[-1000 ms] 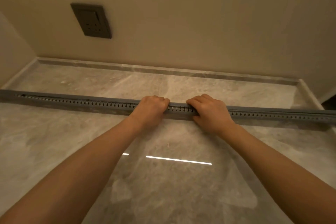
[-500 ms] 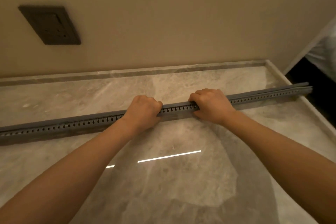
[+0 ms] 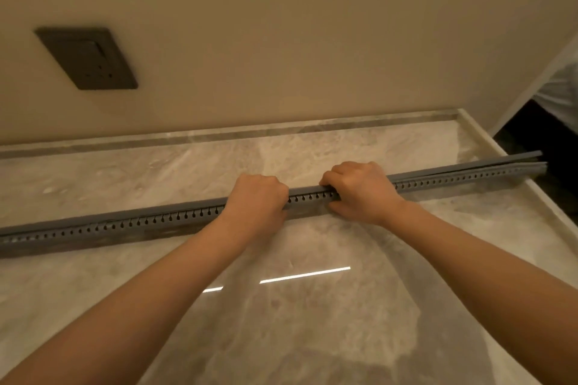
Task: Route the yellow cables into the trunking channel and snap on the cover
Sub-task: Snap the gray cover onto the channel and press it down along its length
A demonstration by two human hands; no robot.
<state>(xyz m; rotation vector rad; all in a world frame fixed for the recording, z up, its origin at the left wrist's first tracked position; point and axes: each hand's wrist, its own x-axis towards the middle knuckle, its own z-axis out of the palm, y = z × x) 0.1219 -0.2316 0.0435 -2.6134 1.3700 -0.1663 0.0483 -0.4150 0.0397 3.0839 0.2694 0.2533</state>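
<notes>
A grey slotted trunking channel [image 3: 125, 225] lies across the polished marble surface [image 3: 312, 337].

Left hand [image 3: 256, 198] and right hand [image 3: 359, 192] side by side, both tight around grey trunking channel [image 3: 140, 225] on marble surface [image 3: 312, 337].

**Trunking [image 3: 125, 223] bars the desk [image 3: 312, 322] edge to edge**

The left hand [image 3: 256, 200] and right hand [image 3: 359, 194] grip its middle. A bare strip lies open behind it, up to the wall [image 3: 281, 40]; the near side is open, crossed by both forearms.

One head-worn view — forward and down, close above the marble surface [image 3: 312, 331], facing the wall [image 3: 281, 40].
</notes>
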